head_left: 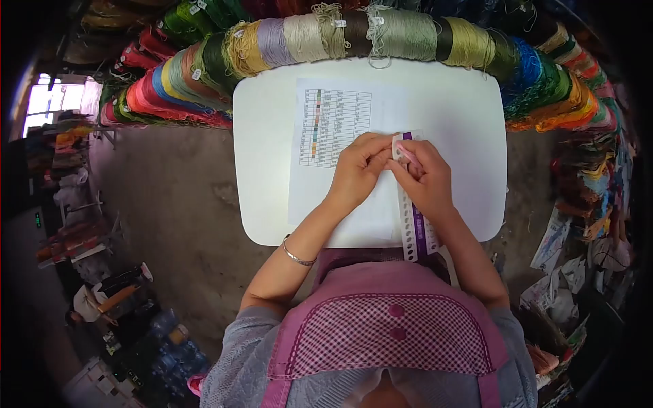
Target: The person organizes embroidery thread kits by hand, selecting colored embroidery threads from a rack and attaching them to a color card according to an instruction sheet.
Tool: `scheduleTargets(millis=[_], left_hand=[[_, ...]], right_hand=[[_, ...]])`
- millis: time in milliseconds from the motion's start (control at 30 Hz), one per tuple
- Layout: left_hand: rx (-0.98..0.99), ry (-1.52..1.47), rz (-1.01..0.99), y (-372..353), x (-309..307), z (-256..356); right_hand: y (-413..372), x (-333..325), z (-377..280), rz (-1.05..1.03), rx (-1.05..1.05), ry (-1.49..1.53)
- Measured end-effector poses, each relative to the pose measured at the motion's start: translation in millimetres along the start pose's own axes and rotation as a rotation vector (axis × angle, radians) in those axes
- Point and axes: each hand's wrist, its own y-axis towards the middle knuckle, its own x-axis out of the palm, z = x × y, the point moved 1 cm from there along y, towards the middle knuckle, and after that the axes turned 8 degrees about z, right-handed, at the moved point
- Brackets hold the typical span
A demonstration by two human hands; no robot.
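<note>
A long white thread card point(409, 228) with a purple stripe and rows of punched holes slants from the table towards my lap. My left hand point(359, 170) is closed at the card's upper left edge, with thumb and fingers pinched together. My right hand point(427, 178) curls over the card's upper part, fingers bent and meeting the thumb close to the left fingertips. Something pale pink shows between the right fingers, too small to name. Under both hands lies a white paper sheet point(320, 194) with a printed table and a column of colour swatches.
The white table point(262, 156) has rounded corners. Thick skeins of thread point(401, 34) in many colours hang in a curve along its far side. More thread bundles point(588, 183) hang at the right. Piled goods stand on the floor at the lower left.
</note>
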Motion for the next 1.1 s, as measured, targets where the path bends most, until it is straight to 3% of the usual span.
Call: scheduleTargets(millis=[33, 100, 200, 433, 500, 633, 767, 833, 867, 933, 967, 1000, 1067, 1100], left_hand=[[-0.004, 0.007, -0.002, 0.0, 1.2, 0.9], [-0.219, -0.261, 0.034, 0.2, 7.6, 1.4], [-0.389, -0.312, 0.037, 4.7, 10.8, -1.5], [-0.364, -0.212, 0.008, 5.5, 1.3, -15.4], [-0.369, -0.425, 0.079, 6.8, -11.5, -19.8], [-0.497, -0.440, -0.024, 7.9, -14.7, -12.7], [-0.431, -0.432, -0.014, 4.8, -27.4, -25.1], [-0.456, -0.876, -0.091, 1.9, -44.6, -31.4], [-0.571, -1.054, -0.128, 2.1, -47.6, -19.3], [-0.583, -0.724, -0.417, 4.3, -54.6, -2.4], [-0.587, -0.471, -0.460, 7.8, -49.4, 16.8], [-0.585, -0.475, -0.465, 8.1, -41.7, 15.3], [-0.431, -0.004, -0.475, 8.3, -28.9, 6.9], [-0.403, -0.056, -0.456, 8.3, -26.1, 1.7]], right_hand=[[-1.5, -1.7, 4.2, -0.013, -0.008, 0.020], [-2.2, -1.1, 10.1, 0.003, 0.031, 0.075], [-2.9, 1.2, 15.1, 0.037, 0.101, 0.197], [-5.8, 8.0, 8.9, 0.037, 0.240, 0.130], [-6.2, 10.2, 8.1, 0.068, 0.263, 0.139], [-11.3, 16.2, 7.9, 0.055, 0.266, 0.186], [-9.4, 18.6, 8.4, 0.064, 0.307, 0.200], [-9.6, 19.3, 13.2, 0.035, 0.269, 0.121], [-9.6, 20.7, 16.5, 0.003, 0.231, 0.046], [-9.0, 26.5, 23.4, 0.014, 0.219, 0.087], [-9.5, 29.6, 23.6, 0.020, 0.206, 0.134], [-8.3, 28.9, 15.8, 0.008, 0.332, 0.210], [-5.0, 25.7, 9.7, -0.056, 0.349, 0.123], [-3.0, 25.2, 9.0, -0.119, 0.364, 0.041]])
